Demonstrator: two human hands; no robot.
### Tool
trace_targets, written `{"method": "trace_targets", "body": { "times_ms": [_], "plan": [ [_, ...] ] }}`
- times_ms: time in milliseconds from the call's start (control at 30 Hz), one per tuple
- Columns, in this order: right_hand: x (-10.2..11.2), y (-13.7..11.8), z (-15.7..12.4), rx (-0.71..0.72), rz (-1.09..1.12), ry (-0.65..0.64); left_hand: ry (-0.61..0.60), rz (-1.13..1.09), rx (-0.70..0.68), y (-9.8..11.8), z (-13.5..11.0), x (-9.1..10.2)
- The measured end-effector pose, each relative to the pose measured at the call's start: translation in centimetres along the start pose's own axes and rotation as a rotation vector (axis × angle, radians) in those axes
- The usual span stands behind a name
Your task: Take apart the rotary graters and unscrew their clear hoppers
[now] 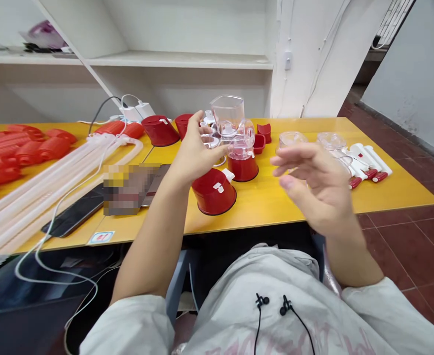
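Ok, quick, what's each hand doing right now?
Left hand: closed on a small clear plastic part, beside the red-based clear jar.
Right hand: open, holding nothing, blurred above the yellow table.

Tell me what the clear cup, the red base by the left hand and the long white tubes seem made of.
The clear cup looks like hard transparent plastic, glossy, with bright edges and fully see-through. The red base looks like opaque moulded plastic, smooth with a soft sheen. The white tubes are probably flexible translucent plastic or silicone, matte, and they bend at their far ends.
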State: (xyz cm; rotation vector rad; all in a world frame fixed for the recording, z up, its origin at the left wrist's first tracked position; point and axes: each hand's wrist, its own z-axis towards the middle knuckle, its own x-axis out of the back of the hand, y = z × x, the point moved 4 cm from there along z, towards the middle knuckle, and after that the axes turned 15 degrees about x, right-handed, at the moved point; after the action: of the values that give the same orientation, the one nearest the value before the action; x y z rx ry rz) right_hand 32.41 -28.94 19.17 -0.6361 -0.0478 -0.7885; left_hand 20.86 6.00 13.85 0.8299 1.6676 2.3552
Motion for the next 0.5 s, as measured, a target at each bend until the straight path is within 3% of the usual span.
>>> {"method": "trace_targets", "body": {
  "times_ms": [100, 267, 400, 500],
  "plan": [
    [-4.6, 3.9, -0.5, -0.081, 0.122, -0.046, -0.061, -0.122, 0.101, -0.2, 1.1, -0.1],
    [-9.3, 11.5, -2.0, -0.198, 0.221, 0.117, -0.277, -0.334, 0.138, 0.2, -0.7, -0.3],
    [-11.3, 16.2, -3.2, -0.35, 0.195, 0.153, -0.378, -0.511, 0.099, 0.6, -1.5, -1.2],
    [-11.2, 17.5, -3.1, -0.376, 0.204, 0.166, -0.369, -0.596, 0.037, 1.2, -1.2, -1.1]
  ]
}}
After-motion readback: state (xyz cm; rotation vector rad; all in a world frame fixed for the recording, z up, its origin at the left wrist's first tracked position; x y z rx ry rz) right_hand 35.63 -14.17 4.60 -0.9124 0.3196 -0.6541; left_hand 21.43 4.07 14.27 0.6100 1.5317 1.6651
